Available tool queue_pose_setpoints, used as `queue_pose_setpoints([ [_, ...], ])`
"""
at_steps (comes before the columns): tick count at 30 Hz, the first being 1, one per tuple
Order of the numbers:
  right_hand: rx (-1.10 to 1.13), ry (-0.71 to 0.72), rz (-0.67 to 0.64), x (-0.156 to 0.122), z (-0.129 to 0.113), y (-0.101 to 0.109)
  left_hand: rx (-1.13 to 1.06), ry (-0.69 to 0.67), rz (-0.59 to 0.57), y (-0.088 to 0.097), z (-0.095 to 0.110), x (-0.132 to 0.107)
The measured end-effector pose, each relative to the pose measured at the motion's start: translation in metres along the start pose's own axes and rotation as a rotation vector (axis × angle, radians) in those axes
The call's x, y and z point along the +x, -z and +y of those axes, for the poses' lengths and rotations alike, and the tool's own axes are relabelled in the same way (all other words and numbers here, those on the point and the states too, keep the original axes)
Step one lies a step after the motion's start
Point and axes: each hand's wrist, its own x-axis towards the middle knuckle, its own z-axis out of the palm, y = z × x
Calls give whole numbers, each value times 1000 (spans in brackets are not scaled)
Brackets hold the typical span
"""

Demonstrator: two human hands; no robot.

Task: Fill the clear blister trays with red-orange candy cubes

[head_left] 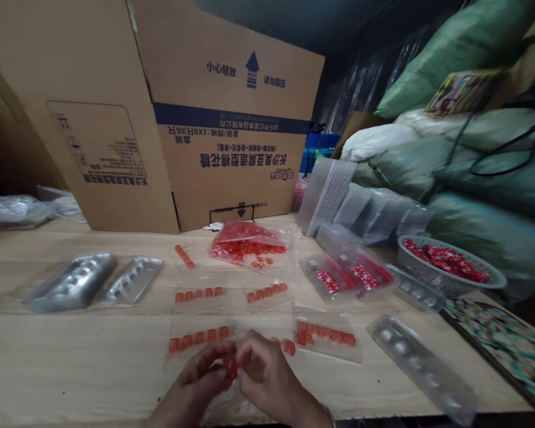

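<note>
My left hand (200,380) and my right hand (271,375) meet low in the middle, fingertips pinched on a small red translucent piece (230,367). Just beyond them, a row of similar red pieces (199,337) lies on a clear plastic sheet. Two loose red pieces (289,347) show beside my right hand, partly hidden by it. To the right, another clear sheet carries a double row of red pieces (327,334). Farther back are two short rows, one on the left (199,295) and one on the right (267,292).
Behind the rows sits an open bag of red pieces (245,241), before a large cardboard box (232,142). Clear molded trays (74,282) lie left; another tray (421,365) lies right. Plastic boxes with red dice (330,279) and a grey basket (455,276) stand on the right.
</note>
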Motion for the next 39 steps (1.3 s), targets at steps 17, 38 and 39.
queue_pose_setpoints([
  [17, -67, -198, 100, 5, 6, -9, 145, -76, 78, -7, -4, 17],
  [38, 365, -272, 92, 31, 48, 53, 508, -387, -52, -32, 16, 92],
  [39, 407, -283, 68, 31, 49, 54, 493, -348, -82, -33, 18, 93],
])
